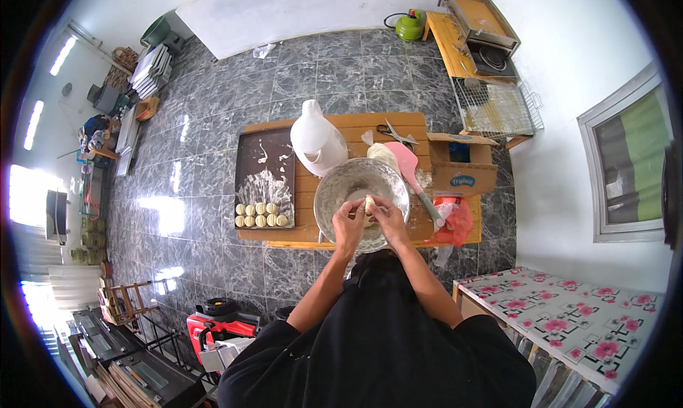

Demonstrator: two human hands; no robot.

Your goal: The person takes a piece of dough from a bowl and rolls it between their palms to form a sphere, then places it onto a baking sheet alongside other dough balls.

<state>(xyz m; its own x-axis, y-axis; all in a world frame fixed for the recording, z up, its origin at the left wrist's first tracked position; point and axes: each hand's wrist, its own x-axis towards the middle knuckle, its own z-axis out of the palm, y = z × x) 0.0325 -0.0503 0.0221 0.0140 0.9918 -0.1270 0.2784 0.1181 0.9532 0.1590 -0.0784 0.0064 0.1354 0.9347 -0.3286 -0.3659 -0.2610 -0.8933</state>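
Observation:
Over a wide metal bowl (pixel 329 187), dusted pale inside, my two hands meet. A small pale piece of dough (pixel 369 203) is pinched between the fingertips of my left hand (pixel 347 226) and my right hand (pixel 390 221). Left of the bowl lies a dark baking tray (pixel 245 166) with smears of white powder. Several striped pale dough balls (pixel 260 209) sit in two rows along its near end. Behind the bowl stands a white rounded appliance or jug (pixel 318 141). A pink spatula (pixel 407 162) with a grey handle lies along the bowl's right side.
Scissors (pixel 398 134) lie at the back of the wooden table (pixel 302 230). An open cardboard box (pixel 462 177) and a red plastic bag (pixel 459 223) are at the right. A flower-patterned surface (pixel 562 315) is at lower right, a red machine (pixel 220 330) at lower left.

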